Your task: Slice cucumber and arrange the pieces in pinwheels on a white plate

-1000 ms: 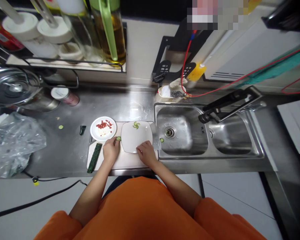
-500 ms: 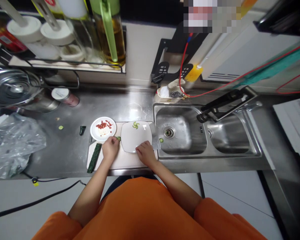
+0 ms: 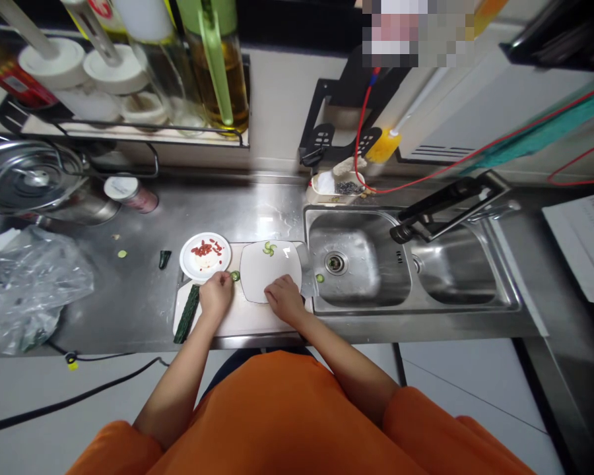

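Note:
My left hand (image 3: 216, 295) is closed in a pinch beside a small stack of cucumber slices (image 3: 235, 276) on the white cutting board (image 3: 257, 320). Its fingertips are at the slices' edge, and what they hold is hidden. Over the lower right of the square white plate (image 3: 257, 274), my right hand (image 3: 286, 300) has its fingers curled and together; I cannot see what is under them. Green cucumber pieces (image 3: 269, 249) form a fan near the plate's top edge. A length of dark green cucumber (image 3: 187, 314) lies left of my left hand.
A round white plate (image 3: 184, 256) holds red bits. Beside the square plate a knife blade (image 3: 307, 274) shows, with a cucumber slice (image 3: 319, 278) near it. A double sink (image 3: 361, 257) lies right. Left are a cucumber end (image 3: 164, 258), a can (image 3: 131, 194), a plastic bag (image 3: 39, 270).
My left hand has shifted slightly left, so more of the cucumber slices shows. My right hand has moved a little left and up over the plate.

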Action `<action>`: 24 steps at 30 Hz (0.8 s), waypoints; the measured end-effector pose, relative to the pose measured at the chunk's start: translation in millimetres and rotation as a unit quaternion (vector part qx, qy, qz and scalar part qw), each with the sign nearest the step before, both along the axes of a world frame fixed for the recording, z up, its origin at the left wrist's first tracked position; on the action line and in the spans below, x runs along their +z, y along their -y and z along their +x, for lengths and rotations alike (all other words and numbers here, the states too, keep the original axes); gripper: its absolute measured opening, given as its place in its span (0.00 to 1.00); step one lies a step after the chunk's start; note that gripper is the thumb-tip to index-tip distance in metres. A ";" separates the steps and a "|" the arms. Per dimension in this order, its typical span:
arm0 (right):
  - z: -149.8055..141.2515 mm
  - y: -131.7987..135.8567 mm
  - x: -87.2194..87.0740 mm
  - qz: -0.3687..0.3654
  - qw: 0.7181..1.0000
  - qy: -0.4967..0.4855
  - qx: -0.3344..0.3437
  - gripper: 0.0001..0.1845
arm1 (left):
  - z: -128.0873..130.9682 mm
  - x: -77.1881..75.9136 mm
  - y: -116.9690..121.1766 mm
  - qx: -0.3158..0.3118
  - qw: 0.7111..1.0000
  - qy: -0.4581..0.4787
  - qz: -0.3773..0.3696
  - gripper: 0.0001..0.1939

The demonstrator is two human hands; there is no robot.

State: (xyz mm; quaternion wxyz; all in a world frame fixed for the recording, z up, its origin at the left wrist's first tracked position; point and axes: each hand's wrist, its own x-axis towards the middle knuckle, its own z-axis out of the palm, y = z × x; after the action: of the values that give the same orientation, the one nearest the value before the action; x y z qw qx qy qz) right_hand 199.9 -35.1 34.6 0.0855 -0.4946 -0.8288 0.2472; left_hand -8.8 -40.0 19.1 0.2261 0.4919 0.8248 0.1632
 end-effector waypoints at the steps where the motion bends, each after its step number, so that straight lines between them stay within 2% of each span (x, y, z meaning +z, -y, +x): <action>1: -2.2 -1.9 0.0 0.002 1.000 0.000 0.006 0.09 | 0.9 -1.0 0.5 -0.007 1.000 -0.014 0.000 0.14; 5: -17.2 -14.2 -0.4 0.011 0.999 -0.012 0.029 0.10 | 3.9 -1.3 2.8 -0.023 0.999 -0.033 0.010 0.14; 10: -44.9 -36.6 0.3 -0.005 0.999 -0.031 0.031 0.09 | 1.5 7.5 5.7 -0.011 1.000 -0.018 0.009 0.13; 16: -65.9 -55.7 -1.6 -0.052 0.995 -0.077 0.044 0.12 | -6.4 15.5 7.2 0.030 0.991 0.122 0.035 0.12; 20: -72.0 -64.6 -7.8 -0.096 0.988 -0.111 0.054 0.10 | -5.5 16.0 2.4 0.037 0.980 0.191 0.047 0.12; 24: -76.2 -67.3 -12.5 -0.164 0.976 -0.142 -0.002 0.05 | -4.6 13.9 -0.9 0.045 0.978 0.198 0.052 0.12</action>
State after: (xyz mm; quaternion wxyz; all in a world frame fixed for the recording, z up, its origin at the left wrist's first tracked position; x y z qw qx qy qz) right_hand 123.7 32.2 22.1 0.1211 -0.4637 -0.7552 0.4472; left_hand -13.4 -39.1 33.0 0.3512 0.4233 0.7755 0.3099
